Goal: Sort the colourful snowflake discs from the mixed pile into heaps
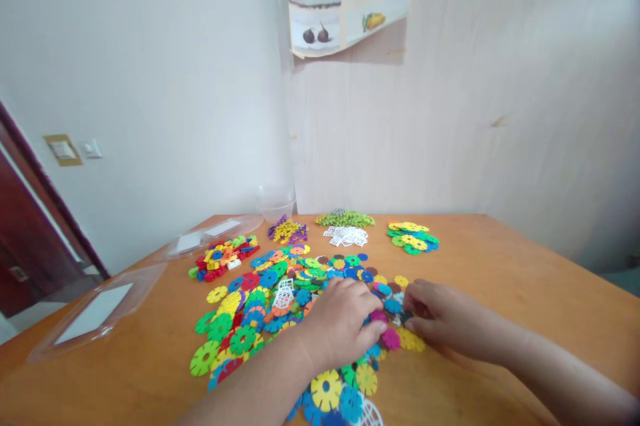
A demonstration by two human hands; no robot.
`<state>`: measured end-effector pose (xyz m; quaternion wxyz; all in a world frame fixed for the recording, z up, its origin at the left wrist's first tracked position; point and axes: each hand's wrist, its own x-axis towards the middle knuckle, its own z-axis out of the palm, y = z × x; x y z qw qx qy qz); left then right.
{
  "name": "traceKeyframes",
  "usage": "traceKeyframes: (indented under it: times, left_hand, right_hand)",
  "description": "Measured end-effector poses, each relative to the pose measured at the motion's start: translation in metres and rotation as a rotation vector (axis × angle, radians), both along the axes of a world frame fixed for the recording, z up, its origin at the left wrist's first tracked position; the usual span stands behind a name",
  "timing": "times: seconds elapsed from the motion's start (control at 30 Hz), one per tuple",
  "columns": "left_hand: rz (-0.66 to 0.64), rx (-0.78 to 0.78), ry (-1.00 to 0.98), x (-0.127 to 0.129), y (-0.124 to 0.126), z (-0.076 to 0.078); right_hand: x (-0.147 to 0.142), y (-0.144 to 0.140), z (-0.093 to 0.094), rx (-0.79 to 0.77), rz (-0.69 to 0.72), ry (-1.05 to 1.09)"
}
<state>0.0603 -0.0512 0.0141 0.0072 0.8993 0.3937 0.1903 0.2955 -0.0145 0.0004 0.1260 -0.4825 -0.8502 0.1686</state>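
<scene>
A wide heap of colourful plastic flower-shaped discs (260,306) lies spread on the wooden table (525,279). My left hand (345,323) rests palm down on the right part of the heap, fingers bent over the discs. My right hand (440,319) lies beside it, its fingertips pinching among small discs near a pink disc (391,339). What the fingers hold is hidden. A yellow disc (326,389) lies under my left wrist.
Sorted small piles sit at the back: red and yellow pieces (223,258), purple and yellow ones (287,231), green ones (345,218), white grid pieces (346,235), green and yellow discs (413,237). Clear plastic lids (100,309) and a tub (275,203) stand left.
</scene>
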Motion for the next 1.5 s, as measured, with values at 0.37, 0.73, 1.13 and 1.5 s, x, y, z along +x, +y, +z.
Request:
traceKeyframes:
  times: [0.37,0.73,1.13,1.5]
  left_hand:
    - [-0.042,-0.007,0.034,0.001,0.000,0.002]
    - [-0.017,-0.027,0.026,-0.004,0.005,0.001]
    - [-0.008,-0.021,0.024,-0.004,0.004,0.002]
    - [-0.013,-0.022,-0.003,-0.004,0.004,0.003]
  right_hand:
    - [0.024,0.012,-0.006,-0.394,-0.157,0.285]
    - [0.058,0.016,0.020,-0.088,-0.223,-0.044]
    - [0.001,-0.018,0.016,-0.038,0.113,0.040]
    - [0.000,-0.007,0.007,-0.066,0.045,0.208]
